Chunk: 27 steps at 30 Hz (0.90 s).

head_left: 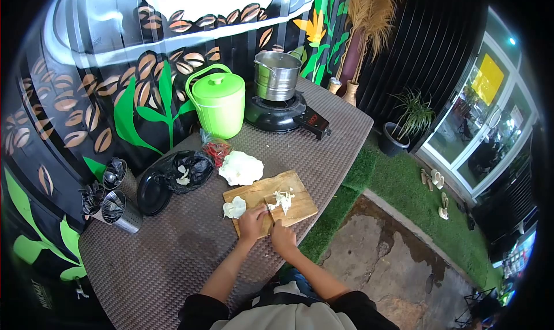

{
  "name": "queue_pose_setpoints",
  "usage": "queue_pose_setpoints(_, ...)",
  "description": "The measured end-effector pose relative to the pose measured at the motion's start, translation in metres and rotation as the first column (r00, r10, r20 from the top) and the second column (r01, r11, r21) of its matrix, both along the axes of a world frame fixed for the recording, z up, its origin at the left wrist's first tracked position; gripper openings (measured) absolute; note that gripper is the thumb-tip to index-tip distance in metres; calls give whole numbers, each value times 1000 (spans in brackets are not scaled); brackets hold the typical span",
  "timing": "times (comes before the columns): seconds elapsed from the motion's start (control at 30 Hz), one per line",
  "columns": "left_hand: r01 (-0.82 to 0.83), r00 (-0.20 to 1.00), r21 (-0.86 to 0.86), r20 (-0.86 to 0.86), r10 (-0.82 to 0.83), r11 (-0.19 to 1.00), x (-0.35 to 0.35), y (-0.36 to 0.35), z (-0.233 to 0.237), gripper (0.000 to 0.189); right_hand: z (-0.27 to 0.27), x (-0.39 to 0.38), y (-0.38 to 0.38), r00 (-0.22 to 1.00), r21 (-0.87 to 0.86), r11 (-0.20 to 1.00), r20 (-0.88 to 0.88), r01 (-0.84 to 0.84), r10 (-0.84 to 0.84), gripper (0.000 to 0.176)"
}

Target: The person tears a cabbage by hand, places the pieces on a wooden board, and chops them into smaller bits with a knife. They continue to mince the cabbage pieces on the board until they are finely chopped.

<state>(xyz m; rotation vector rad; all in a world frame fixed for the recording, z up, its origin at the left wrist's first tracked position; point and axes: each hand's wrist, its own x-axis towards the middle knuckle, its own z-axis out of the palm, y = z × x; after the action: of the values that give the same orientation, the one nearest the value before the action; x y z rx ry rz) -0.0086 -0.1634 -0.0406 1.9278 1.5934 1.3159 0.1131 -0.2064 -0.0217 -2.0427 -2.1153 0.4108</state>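
Note:
A wooden cutting board (301, 205) lies near the table's front edge. On it, chopped white pieces (283, 201) form a small heap, and a pale leaf (235, 207) rests at its left side. My left hand (251, 222) is closed at the board's middle, its fingertips pressed on something too small to make out. My right hand (283, 239) is wrapped round a knife handle at the board's front edge; the knife's blade (270, 209) points away from me, just left of the heap. Behind the board sits a white cabbage-like head (241, 168).
Left of the board are a black plastic bag (197, 171), a black plate (151, 198) and metal cutlery holders (122, 216). Farther back stand a red-filled bag (217, 150), a green lidded bucket (219, 102) and a steel pot (277, 76) on a black stove (276, 115).

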Motion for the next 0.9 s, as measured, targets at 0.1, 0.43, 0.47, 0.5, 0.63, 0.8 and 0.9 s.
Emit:
queue_pose_setpoints(0.1,1,1000,24,-7,-1,1000,1,-2,4,20,0,1,12,999,-15,1000,29,-13,13,23)
queue_pose_setpoints(0.43,5,999,15,-32,-5,1000,1,4,11,25,17,23,16,996,-52,995,-34,-89,88,30)
queue_pose_setpoints(0.47,7,999,14,-37,-6,1000,1,4,10,24,14,26,16,996,-50,995,-31,-91,89,30)
queue_pose_setpoints(0.5,8,999,11,-43,-8,1000,2,4,11,24,13,29,16,997,-47,996,-32,-75,73,30)
queue_pose_setpoints(0.63,34,997,5,-70,-33,999,1,3,12,25,17,42,28,998,-27,999,-58,-21,19,32)
queue_pose_setpoints(0.8,-55,990,120,-119,70,991,8,1,22,26,37,54,21,985,49,997,-159,-59,66,28)
queue_pose_setpoints(0.9,-21,994,-17,-111,19,1000,7,-2,22,25,35,62,16,945,112,992,-315,-51,84,26)
